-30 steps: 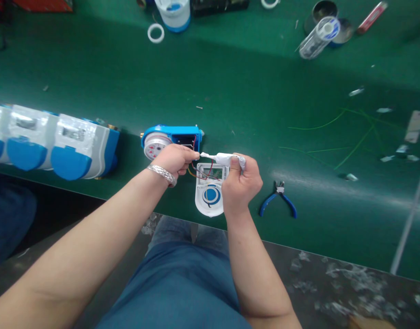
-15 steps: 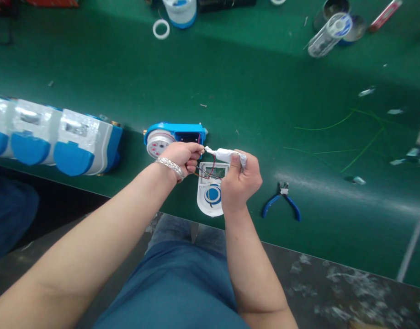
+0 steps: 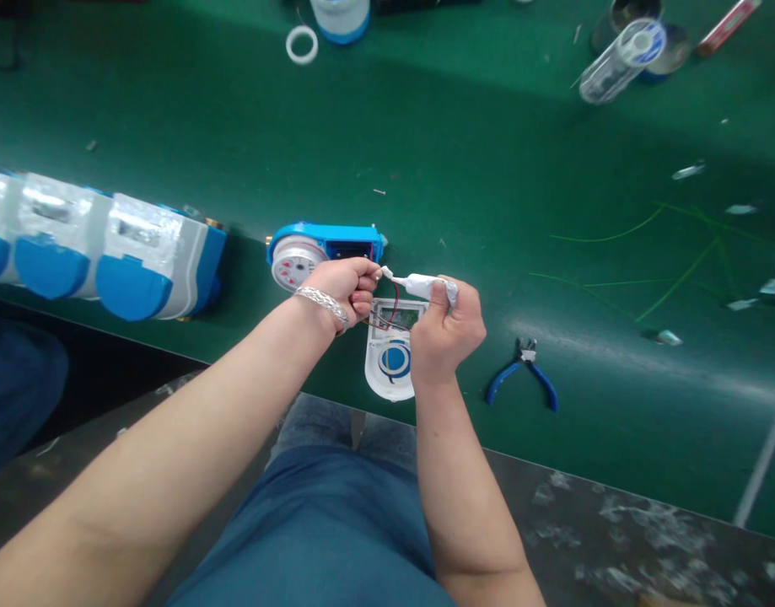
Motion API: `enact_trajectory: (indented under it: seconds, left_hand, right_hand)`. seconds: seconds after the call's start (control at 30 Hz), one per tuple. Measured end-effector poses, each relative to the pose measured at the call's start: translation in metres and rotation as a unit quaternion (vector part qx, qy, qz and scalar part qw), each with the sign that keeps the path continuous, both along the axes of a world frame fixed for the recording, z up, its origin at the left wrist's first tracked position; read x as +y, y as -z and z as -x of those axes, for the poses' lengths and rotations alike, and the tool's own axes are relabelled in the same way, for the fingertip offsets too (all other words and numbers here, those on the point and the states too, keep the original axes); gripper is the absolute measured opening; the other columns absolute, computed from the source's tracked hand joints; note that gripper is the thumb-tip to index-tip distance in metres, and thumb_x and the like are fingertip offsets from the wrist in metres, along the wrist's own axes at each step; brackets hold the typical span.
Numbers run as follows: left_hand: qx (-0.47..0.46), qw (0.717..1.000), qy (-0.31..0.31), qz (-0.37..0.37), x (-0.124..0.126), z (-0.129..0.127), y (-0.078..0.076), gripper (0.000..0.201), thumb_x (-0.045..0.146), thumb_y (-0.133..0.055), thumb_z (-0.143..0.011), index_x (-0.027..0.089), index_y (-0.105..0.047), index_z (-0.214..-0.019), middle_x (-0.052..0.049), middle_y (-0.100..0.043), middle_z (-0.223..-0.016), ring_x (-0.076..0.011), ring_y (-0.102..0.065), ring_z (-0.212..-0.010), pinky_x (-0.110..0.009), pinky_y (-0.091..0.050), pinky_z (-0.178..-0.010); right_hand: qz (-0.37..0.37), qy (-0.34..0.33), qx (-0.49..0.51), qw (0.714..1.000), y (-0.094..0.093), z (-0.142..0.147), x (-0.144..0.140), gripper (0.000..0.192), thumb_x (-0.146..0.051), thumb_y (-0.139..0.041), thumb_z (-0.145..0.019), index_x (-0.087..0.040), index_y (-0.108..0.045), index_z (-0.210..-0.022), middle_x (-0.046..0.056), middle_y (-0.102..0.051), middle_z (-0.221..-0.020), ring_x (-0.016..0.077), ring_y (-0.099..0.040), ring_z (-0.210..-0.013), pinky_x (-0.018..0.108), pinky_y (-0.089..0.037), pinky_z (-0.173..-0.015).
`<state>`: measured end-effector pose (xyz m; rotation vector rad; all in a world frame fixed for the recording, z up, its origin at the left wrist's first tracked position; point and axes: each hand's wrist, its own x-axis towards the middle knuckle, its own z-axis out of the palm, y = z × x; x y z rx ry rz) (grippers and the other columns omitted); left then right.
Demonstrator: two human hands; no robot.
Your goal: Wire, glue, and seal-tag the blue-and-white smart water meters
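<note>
My left hand [image 3: 344,288], a silver bracelet at its wrist, pinches a small white connector [image 3: 387,272] at the end of thin wires. In my right hand [image 3: 449,327] is a white squeeze tube [image 3: 421,286], its narrow nozzle pointing left and meeting the connector. Behind my left hand lies an opened blue water meter [image 3: 327,232] with a round dial [image 3: 294,263]. Red and dark wires run down to a white meter cover [image 3: 375,379], which lies inner side up below the hands and is partly hidden by my right hand.
Blue-handled cutters [image 3: 527,364] lie right of my right hand. Several assembled meters [image 3: 153,261] line the left side. At the back are a white ring [image 3: 302,45], a white-and-blue tub [image 3: 341,18] and a clear solder tube [image 3: 621,63]. Green wires [image 3: 678,281] lie scattered at right.
The tube's nozzle still meets the connector, and both hands keep their grips. The view has shifted slightly; the meter and cover stay in place on the table.
</note>
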<state>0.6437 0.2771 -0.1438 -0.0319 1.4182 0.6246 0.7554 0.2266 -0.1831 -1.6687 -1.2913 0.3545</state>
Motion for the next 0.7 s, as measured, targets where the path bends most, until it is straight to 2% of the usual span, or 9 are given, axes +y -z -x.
enact_trajectory:
  seconds: [0.7]
  left_hand:
    - [-0.023,1.000,-0.013,0.007,0.0019,0.0006,-0.0002,0.020,0.007,-0.043,-0.068,0.015,-0.038,-0.050,0.008,-0.024,-0.034,-0.0013,-0.016,-0.026,-0.011,-0.012,-0.026]
  right_hand:
    - [-0.020,0.013,0.007,1.000,-0.0002,0.0006,0.0022,0.017,-0.028,-0.044,-0.085,-0.019,-0.057,-0.078,-0.001,-0.060,-0.073,0.0109,-0.057,-0.069,0.023,-0.044,-0.065]
